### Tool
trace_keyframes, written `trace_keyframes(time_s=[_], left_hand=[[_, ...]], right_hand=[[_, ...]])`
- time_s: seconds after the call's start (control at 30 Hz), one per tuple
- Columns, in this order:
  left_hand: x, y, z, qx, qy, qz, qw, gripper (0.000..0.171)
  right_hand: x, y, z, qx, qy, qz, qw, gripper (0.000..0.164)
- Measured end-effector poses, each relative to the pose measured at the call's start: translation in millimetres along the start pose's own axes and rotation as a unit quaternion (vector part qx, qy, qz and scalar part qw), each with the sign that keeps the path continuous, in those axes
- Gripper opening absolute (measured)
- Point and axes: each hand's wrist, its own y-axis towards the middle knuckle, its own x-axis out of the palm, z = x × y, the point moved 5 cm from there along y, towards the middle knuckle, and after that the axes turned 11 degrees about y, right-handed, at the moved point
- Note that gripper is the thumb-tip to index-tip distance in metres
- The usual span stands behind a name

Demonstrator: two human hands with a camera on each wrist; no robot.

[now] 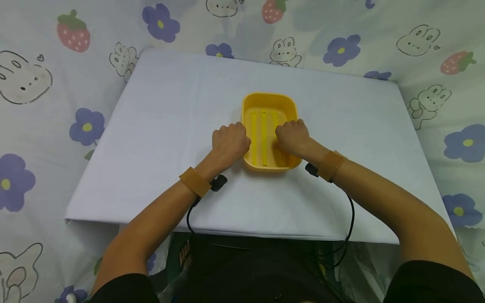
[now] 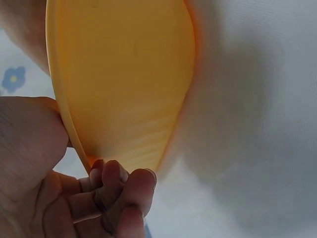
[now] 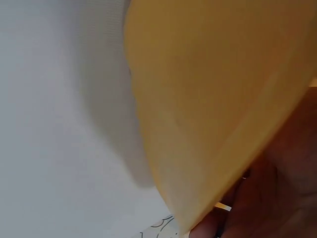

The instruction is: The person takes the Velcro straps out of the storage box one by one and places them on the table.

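Yellow tray [image 1: 270, 97], my left hand [image 1: 231, 142] gripping its left edge, my right hand [image 1: 294, 136] its right; if one grip slips, it could tip against the desk [image 1: 163, 143].

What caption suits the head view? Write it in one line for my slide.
A person's left grip and right grip hold opposite sides of a yellow tray at a table.

The tray [image 1: 270, 102] is yellow, with brighter yellow stripes inside. The bench [image 1: 166, 113] is white. Purple flowers, red strawberries and black-outlined rabbits pattern the whitish cloth [image 1: 113, 25].
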Motion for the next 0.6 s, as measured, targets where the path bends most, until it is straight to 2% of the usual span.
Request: trace_keyframes(time_s=[0.13, 0.37, 0.6], left_hand=[[-0.4, 0.6, 3.0, 0.007, 0.005, 0.012, 0.9999, 0.022], [0.3, 2.1, 6.2, 0.015, 0.003, 0.015, 0.9998, 0.022], [2.5, 3.2, 1.2, 0.001, -0.005, 0.002, 1.0000, 0.021]], right_hand=[[1, 1, 0, 0.012, -0.007, -0.010, 1.000, 0.016], [2, 6, 1, 0.035, -0.009, -0.027, 0.999, 0.016], [3, 14, -4, 0.036, -0.022, -0.021, 0.999, 0.014]])
